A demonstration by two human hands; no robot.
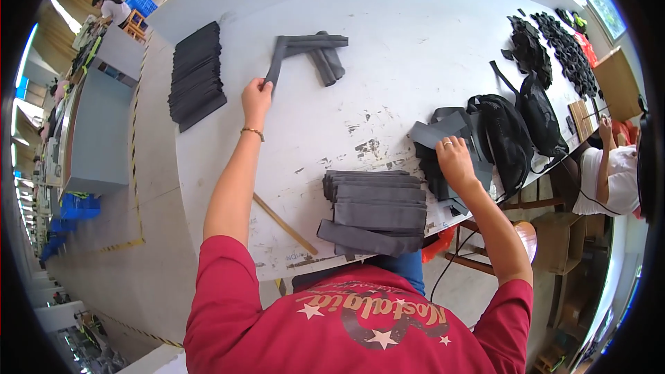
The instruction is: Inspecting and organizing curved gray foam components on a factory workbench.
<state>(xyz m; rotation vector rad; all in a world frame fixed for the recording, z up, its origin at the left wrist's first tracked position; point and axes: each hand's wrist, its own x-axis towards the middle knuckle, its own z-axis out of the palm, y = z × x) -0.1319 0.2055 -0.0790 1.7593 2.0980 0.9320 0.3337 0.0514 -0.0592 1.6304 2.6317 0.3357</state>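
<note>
Left hand (pixel 255 99) pinches the near end of a grey strip (pixel 276 62), which runs away from the fingers to a small pile of strips (pixel 320 52). Right hand (pixel 455 158) rests flat on dark fabric pieces (pixel 443 133) beside black bags (pixel 509 135); grasp cannot be told. Stacked strips (pixel 375 209) lie at the table (pixel 388 83) edge between both arms.

Pretty much everything on the white surface (pixel 388 83) is dark grey: the strip (pixel 276 62) pinched in the left hand (pixel 256 97), the stack of strips (pixel 374 211) up front, and the pile (pixel 197 76) far left. The surface has scuffed dark patches where paint's chipped. Backpacks (pixel 512 131) are black. The shirt (pixel 346 325) is red with white stars, and a gold bracelet (pixel 253 131) sits on the left wrist.
</note>
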